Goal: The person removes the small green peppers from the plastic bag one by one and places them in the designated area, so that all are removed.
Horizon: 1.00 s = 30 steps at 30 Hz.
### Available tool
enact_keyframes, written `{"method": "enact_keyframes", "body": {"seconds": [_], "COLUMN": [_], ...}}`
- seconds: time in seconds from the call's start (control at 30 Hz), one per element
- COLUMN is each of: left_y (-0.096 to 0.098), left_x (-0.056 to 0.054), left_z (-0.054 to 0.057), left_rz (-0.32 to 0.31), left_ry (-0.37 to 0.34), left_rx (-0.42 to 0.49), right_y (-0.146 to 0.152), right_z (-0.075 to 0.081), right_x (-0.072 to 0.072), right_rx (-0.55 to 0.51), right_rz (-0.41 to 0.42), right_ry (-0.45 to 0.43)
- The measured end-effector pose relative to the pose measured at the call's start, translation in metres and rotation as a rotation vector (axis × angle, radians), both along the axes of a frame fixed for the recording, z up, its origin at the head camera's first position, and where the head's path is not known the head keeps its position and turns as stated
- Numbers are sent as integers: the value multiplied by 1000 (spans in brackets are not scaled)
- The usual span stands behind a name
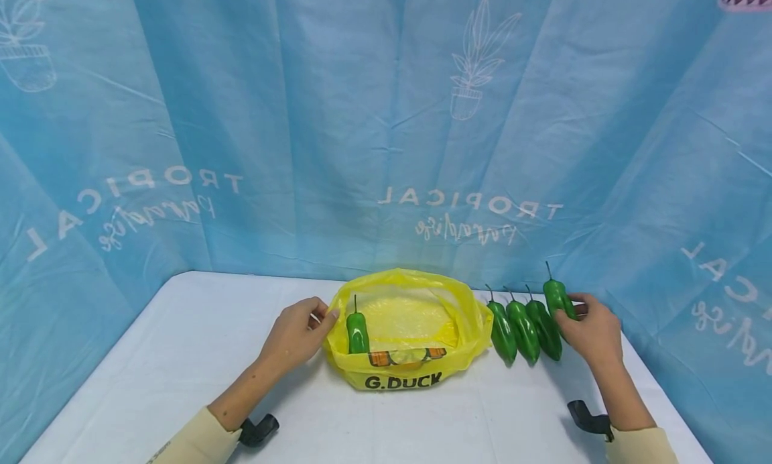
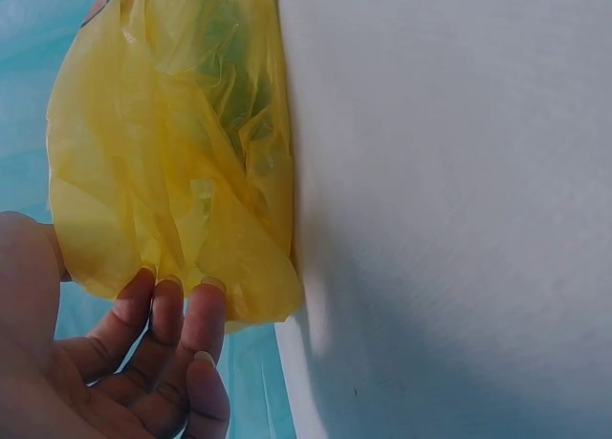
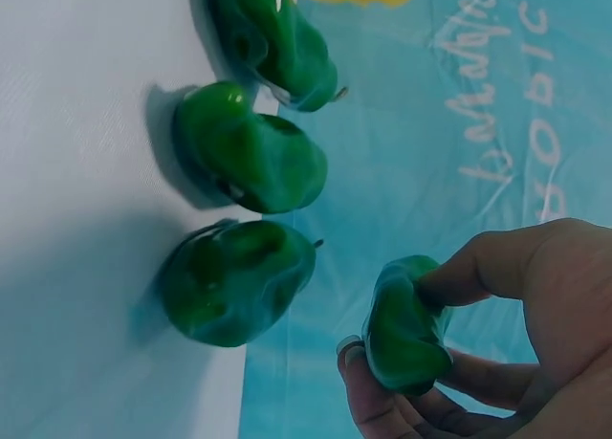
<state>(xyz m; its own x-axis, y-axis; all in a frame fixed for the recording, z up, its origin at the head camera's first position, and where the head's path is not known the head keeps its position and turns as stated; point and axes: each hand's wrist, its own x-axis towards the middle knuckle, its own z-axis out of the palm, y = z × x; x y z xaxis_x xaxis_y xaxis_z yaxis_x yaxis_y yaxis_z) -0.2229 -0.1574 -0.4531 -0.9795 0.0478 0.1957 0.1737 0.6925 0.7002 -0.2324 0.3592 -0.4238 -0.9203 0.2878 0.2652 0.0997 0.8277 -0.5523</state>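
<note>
At the right, my right hand (image 1: 594, 326) pinches a green pepper (image 1: 556, 296) between thumb and fingers. The right wrist view shows this pepper (image 3: 406, 324) raised off the table. Three more green peppers (image 1: 523, 330) lie side by side just left of that hand, stems pointing away. A yellow plastic bag (image 1: 401, 378) printed "G.DUCK" sits with its mouth open, and one green pepper (image 1: 357, 331) stands inside at its left. My left hand (image 1: 298, 336) holds the bag's left rim; in the left wrist view its fingertips (image 2: 203, 310) press the bag's outside.
A white-covered table (image 1: 181, 357) carries everything. Behind and beside it hangs a blue curtain (image 1: 338, 149) with mirrored lettering, close to the table's back edge. A black wrist mount (image 1: 259, 430) shows at the left wrist, another black mount (image 1: 585, 417) at the right.
</note>
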Motion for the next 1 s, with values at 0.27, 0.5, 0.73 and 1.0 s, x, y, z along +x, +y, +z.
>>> {"method": "enact_keyframes", "body": {"seconds": [0.27,0.5,0.73,1.0], "left_y": [0,0,0,0], "left_x": [0,0,0,0], "left_z": [-1,-2,-1,-1], "left_rz": [0,0,4,2], "left_ry": [-3,1,2,0], "left_rx": [4,0,-7,-3], "right_y": [8,17,27,30], "right_z": [-8,-20,-27,-31], "right_x": [-3,-8,-10,-12], "right_rx": [14,40,54,57], "right_rz": [-7,-45,-47,-49], "right_ry": [1,-30,-74,-134]}}
